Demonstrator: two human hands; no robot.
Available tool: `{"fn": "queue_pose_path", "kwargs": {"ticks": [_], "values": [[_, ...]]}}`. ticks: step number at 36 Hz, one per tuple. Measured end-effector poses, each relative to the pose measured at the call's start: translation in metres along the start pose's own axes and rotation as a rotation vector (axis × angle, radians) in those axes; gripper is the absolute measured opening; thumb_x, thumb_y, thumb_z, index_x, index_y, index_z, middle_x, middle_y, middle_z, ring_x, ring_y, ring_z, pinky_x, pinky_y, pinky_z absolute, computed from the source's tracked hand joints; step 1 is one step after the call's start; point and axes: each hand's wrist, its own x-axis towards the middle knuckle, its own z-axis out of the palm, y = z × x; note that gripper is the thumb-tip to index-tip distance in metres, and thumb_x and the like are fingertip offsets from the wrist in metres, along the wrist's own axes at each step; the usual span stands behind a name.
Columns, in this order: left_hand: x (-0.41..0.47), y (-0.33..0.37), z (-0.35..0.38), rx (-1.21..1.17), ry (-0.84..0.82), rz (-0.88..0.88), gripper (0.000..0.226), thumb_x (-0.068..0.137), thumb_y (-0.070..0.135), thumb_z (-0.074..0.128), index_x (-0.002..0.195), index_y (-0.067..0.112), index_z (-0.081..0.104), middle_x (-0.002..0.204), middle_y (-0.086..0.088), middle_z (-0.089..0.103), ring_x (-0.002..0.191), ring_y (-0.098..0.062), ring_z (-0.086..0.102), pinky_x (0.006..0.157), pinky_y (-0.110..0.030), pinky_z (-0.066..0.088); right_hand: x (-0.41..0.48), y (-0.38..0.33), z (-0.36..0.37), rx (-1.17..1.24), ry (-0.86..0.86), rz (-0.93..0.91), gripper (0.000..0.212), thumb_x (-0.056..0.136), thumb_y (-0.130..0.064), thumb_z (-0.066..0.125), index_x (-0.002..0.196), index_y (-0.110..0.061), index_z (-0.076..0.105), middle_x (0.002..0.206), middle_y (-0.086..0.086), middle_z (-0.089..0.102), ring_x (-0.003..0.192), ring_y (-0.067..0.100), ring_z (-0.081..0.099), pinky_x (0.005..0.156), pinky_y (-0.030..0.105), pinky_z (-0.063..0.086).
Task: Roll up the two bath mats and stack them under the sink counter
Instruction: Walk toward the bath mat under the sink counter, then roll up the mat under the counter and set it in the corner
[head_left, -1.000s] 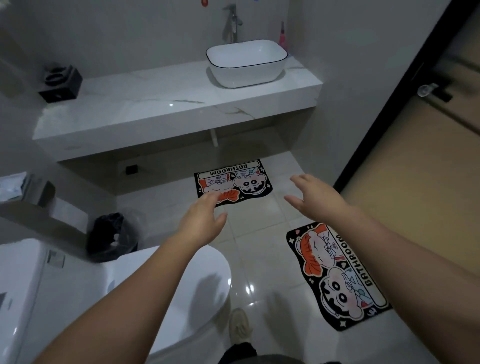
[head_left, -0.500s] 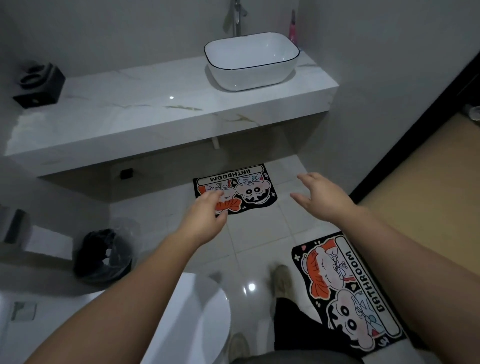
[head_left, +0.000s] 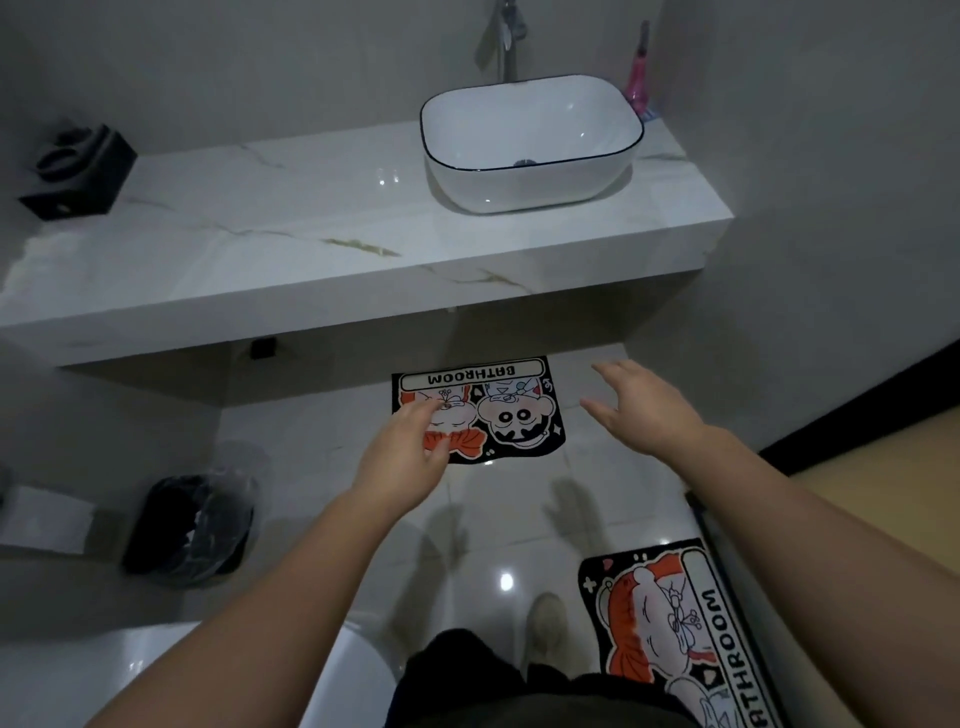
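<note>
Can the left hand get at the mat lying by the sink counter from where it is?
Probably yes. The left hand is open and reaches out over the near edge of the far mat, which lies flat on the bare floor. Nothing lies between them; the counter overhangs only the mat's far end.

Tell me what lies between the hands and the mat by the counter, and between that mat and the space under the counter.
Nothing visible. Both the left hand and right hand are open over bare floor, reaching toward the mat. Its far edge already sits at the counter opening.

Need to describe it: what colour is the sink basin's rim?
Black rim on the white basin; head view.
</note>
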Motion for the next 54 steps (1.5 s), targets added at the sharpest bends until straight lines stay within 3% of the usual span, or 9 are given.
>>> {"fn": "queue_pose_path", "kwargs": {"ticks": [12, 18, 25, 31, 34, 38, 43, 49, 54], "values": [[0.061, -0.024, -0.005, -0.01, -0.017, -0.056, 0.048, 0.09, 0.024, 0.056, 0.136, 0.016, 0.043, 0.138, -0.003, 0.048, 0.124, -0.02, 0.047, 0.101, -0.034, 0.038, 0.069, -0.013, 0.002, 0.084, -0.059, 0.002, 0.059, 0.095, -0.041, 0.049, 0.144, -0.011, 0.036, 0.146, 0.011, 0.042, 0.132, 0.027, 0.04, 0.104, 0.032, 0.033], [0.124, -0.054, -0.011, 0.017, -0.086, -0.013, 0.048, 0.091, 0.023, 0.052, 0.137, 0.019, 0.041, 0.139, 0.001, 0.046, 0.122, -0.019, 0.047, 0.097, -0.033, 0.041, 0.125, -0.025, 0.006, 0.064, -0.076, 0.043, 0.061, 0.094, -0.045, 0.048, 0.144, -0.012, 0.036, 0.147, 0.009, 0.042, 0.132, 0.027, 0.042, 0.105, 0.036, 0.036], [0.205, -0.092, -0.003, 0.095, -0.177, 0.186, 0.044, 0.087, 0.018, 0.054, 0.13, 0.013, 0.049, 0.129, -0.005, 0.055, 0.117, -0.021, 0.05, 0.1, -0.034, 0.042, 0.188, -0.038, 0.023, 0.002, -0.095, 0.079, 0.054, 0.095, -0.042, 0.047, 0.14, -0.014, 0.04, 0.14, 0.009, 0.048, 0.125, 0.028, 0.048, 0.1, 0.037, 0.041], [0.25, -0.106, 0.023, 0.095, -0.238, 0.22, 0.048, 0.089, 0.019, 0.054, 0.135, 0.012, 0.045, 0.135, -0.006, 0.05, 0.124, -0.022, 0.045, 0.105, -0.035, 0.038, 0.229, -0.025, 0.052, -0.008, -0.145, 0.09, 0.048, 0.093, -0.04, 0.049, 0.132, -0.012, 0.048, 0.126, 0.011, 0.055, 0.111, 0.029, 0.055, 0.091, 0.04, 0.048], [0.27, -0.112, 0.043, 0.074, -0.248, 0.224, 0.043, 0.087, 0.017, 0.054, 0.129, 0.012, 0.048, 0.128, -0.006, 0.053, 0.117, -0.022, 0.049, 0.1, -0.037, 0.043, 0.254, -0.012, 0.067, -0.037, -0.181, 0.073, 0.049, 0.092, -0.041, 0.05, 0.133, -0.014, 0.047, 0.126, 0.01, 0.055, 0.11, 0.029, 0.056, 0.09, 0.039, 0.048], [0.294, -0.117, 0.078, 0.067, -0.223, 0.242, 0.034, 0.084, 0.009, 0.056, 0.118, 0.007, 0.054, 0.114, -0.008, 0.058, 0.101, -0.025, 0.054, 0.086, -0.04, 0.049, 0.297, 0.011, 0.094, -0.035, -0.222, 0.049, 0.05, 0.093, -0.04, 0.05, 0.137, -0.016, 0.043, 0.129, 0.008, 0.054, 0.115, 0.027, 0.054, 0.093, 0.038, 0.047], [0.327, -0.142, 0.152, 0.111, -0.265, 0.233, 0.037, 0.089, 0.012, 0.052, 0.124, 0.004, 0.053, 0.124, -0.012, 0.054, 0.113, -0.026, 0.049, 0.096, -0.032, 0.037, 0.357, 0.05, 0.152, -0.084, -0.279, 0.015, 0.052, 0.094, -0.04, 0.046, 0.14, -0.016, 0.04, 0.133, 0.008, 0.051, 0.118, 0.027, 0.052, 0.096, 0.037, 0.045], [0.37, -0.2, 0.269, 0.151, -0.327, 0.21, 0.055, 0.088, 0.026, 0.039, 0.139, 0.005, 0.04, 0.143, -0.014, 0.042, 0.129, -0.031, 0.04, 0.108, -0.035, 0.028, 0.421, 0.104, 0.261, -0.196, -0.347, -0.054, 0.055, 0.096, -0.042, 0.042, 0.145, -0.016, 0.034, 0.138, 0.009, 0.047, 0.12, 0.027, 0.05, 0.096, 0.035, 0.044], [0.405, -0.253, 0.363, 0.127, -0.27, 0.232, 0.049, 0.082, 0.008, 0.057, 0.13, -0.001, 0.05, 0.129, -0.021, 0.054, 0.116, -0.04, 0.051, 0.099, -0.045, 0.04, 0.476, 0.142, 0.352, -0.326, -0.351, -0.143, 0.055, 0.095, -0.043, 0.041, 0.143, -0.016, 0.036, 0.138, 0.01, 0.047, 0.12, 0.028, 0.05, 0.097, 0.037, 0.045]]}}
